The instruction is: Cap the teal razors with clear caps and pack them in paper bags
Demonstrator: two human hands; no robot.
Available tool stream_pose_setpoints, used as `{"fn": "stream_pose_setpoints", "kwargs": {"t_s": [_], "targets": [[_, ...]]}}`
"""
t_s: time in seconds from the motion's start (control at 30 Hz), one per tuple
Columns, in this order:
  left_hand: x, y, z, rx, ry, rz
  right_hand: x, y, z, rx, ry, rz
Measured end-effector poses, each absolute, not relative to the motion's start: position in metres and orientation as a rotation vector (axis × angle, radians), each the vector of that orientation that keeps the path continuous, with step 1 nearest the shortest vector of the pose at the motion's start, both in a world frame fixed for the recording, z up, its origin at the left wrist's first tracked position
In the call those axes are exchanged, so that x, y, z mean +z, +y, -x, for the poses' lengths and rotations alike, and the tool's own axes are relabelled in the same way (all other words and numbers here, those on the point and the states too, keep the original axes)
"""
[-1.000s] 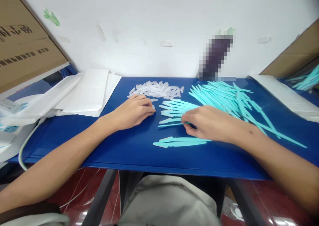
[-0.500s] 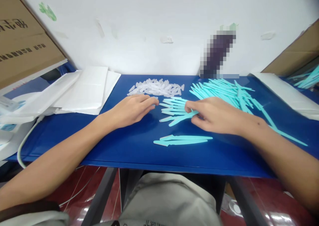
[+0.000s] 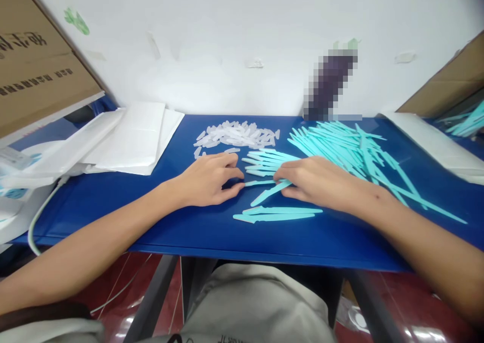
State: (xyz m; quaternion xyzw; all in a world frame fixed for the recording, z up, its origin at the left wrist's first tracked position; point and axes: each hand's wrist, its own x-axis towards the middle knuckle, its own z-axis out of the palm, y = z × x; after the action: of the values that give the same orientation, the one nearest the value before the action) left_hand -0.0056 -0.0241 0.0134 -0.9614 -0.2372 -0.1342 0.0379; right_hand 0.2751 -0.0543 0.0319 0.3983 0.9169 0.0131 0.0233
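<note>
My right hand (image 3: 315, 181) pinches a thin turquoise plastic stick (image 3: 269, 193) that slants down to the left over the blue table (image 3: 189, 222). My left hand (image 3: 207, 179) rests on the table with its fingers curled, its thumb tip beside another turquoise stick (image 3: 259, 183); what its fingers hold, if anything, is hidden. Just behind the hands lies a fanned row of turquoise sticks (image 3: 264, 161). A pile of small clear plastic caps (image 3: 236, 135) sits beyond the left hand. A large heap of turquoise sticks (image 3: 351, 149) spreads to the right.
A few turquoise sticks (image 3: 278, 214) lie together near the table's front edge. White bags (image 3: 128, 141) are stacked at the left, with a cardboard box (image 3: 34, 60) above them. Another box (image 3: 449, 88) and white sheet (image 3: 431, 144) stand at the right. A white cable (image 3: 40, 217) hangs at the left edge.
My right hand picked one turquoise stick from the fanned row and brought it down and left. My left hand drew back from the caps toward the stick, fingers curling.
</note>
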Motion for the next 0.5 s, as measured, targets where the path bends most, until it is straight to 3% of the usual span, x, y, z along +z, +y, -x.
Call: {"fn": "stream_pose_setpoints", "kwargs": {"t_s": [0.5], "targets": [[0.004,-0.021,-0.003,-0.63,-0.779,3.082,0.031,-0.055,-0.282,-0.023,2.977,-1.216]]}}
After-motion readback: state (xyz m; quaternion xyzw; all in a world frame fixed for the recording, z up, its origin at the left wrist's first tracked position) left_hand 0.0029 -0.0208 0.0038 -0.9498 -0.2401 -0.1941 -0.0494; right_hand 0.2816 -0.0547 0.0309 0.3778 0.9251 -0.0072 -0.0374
